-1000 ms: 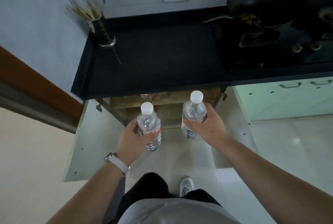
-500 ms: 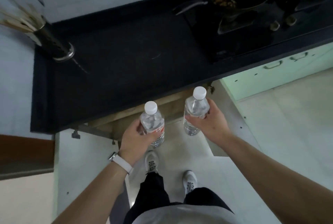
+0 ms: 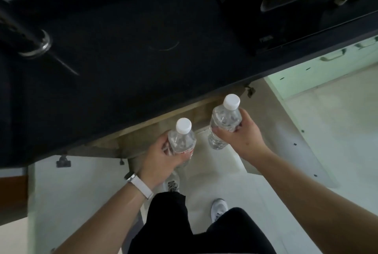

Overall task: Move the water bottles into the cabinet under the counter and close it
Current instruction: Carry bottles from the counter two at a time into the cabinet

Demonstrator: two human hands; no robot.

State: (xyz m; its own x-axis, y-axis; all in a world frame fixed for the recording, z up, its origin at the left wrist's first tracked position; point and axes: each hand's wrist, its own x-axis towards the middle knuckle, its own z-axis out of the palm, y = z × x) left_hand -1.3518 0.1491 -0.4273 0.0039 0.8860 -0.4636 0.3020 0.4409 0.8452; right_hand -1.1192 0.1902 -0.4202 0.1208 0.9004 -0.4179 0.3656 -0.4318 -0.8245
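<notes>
Clear plastic, white caps: two water bottles, both upright, both off the counter and in your hands at centre frame. Head view: your left hand (image 3: 161,157) wraps the left bottle (image 3: 182,141) around its body, fingers curled firm. Your right hand (image 3: 239,137) grips the right bottle (image 3: 224,122) the same way, a little higher in the frame. Both hang just in front of the black counter (image 3: 122,59) edge, above the floor, not yet inside the cabinet (image 3: 147,131), whose wooden interior shows as a thin strip under the overhang. Step in hand, as I judge it: bottles at the opening, stowing not begun. Next move calls for a crouch and a forward reach under the lip, caps dipped clear of it. Room: left door (image 3: 67,192) swung wide at lower left, right door (image 3: 286,141) open at right; the gap between them is yours, with your shoes (image 3: 218,209) in it. Shelf space inside is hidden from here. Mind the door edges when you rise to close up.
</notes>
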